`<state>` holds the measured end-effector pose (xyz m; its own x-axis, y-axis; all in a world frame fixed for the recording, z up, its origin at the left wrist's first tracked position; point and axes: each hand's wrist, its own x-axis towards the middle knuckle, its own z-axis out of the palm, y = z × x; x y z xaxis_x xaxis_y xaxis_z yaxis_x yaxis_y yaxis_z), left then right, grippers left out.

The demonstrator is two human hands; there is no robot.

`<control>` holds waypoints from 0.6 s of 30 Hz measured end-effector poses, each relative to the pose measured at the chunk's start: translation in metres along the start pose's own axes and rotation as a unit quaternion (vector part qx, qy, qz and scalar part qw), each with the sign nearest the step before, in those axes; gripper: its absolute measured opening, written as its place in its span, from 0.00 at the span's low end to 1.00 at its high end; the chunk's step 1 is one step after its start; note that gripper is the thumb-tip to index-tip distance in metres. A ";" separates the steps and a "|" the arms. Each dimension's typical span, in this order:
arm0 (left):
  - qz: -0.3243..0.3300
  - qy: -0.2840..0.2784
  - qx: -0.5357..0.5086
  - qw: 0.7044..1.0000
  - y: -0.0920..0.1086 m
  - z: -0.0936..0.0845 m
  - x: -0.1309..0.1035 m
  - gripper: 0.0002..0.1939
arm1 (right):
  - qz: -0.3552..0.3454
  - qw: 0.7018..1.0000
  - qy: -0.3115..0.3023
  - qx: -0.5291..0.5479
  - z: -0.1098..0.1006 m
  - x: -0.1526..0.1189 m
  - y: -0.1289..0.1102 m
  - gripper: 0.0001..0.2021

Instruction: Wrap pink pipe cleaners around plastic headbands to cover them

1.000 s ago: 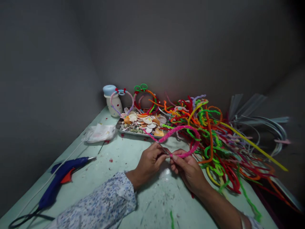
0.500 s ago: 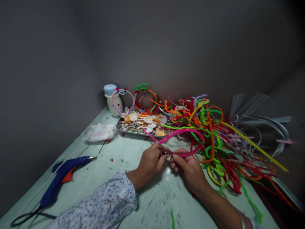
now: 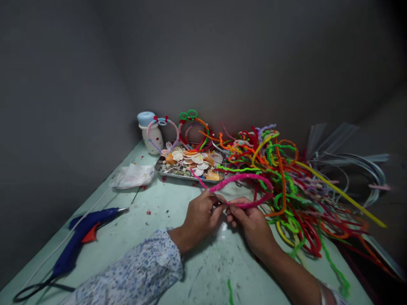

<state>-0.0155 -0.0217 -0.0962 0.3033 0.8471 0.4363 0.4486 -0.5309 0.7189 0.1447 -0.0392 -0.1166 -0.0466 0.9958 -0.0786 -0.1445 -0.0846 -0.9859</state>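
Note:
A bright pink fuzzy headband (image 3: 269,186), wrapped in pipe cleaner, is held up over the table in both hands as a bent loop. My left hand (image 3: 203,215) is closed, thumb and fingers pinching one end, and a loose pink pipe cleaner tail (image 3: 199,178) sticks up beyond its knuckles. Close beside it, my right hand (image 3: 251,224) pinches the lower arm of the band between thumb and fingers. The fingertips of the two hands nearly meet, and they hide the exact spot being gripped.
Behind the hands is a metal tray (image 3: 178,176) of shells, with decorated headbands (image 3: 178,131) and a lidded jar (image 3: 154,140). Tangled pipe cleaners (image 3: 286,190) and clear bands (image 3: 378,178) lie right. At left are a blue glue gun (image 3: 71,245) and a plastic bag (image 3: 135,176).
Both hands keep their pinch on the pink headband. The loop dips very slightly; otherwise only a small shift of the view shows.

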 end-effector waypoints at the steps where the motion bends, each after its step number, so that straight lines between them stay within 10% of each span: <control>1: -0.001 0.003 0.004 1.000 0.000 0.000 0.000 0.07 | 0.000 1.000 0.002 0.000 0.000 0.000 0.000 0.15; 18: -0.025 0.016 0.023 0.999 0.007 0.002 -0.003 0.07 | -0.003 1.000 0.023 -0.018 0.003 -0.003 -0.005 0.17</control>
<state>-0.0119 -0.0275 -0.0933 0.2525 0.8724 0.4185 0.5012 -0.4879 0.7146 0.1424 -0.0417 -0.1113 -0.0003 0.9969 -0.0788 -0.1097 -0.0783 -0.9909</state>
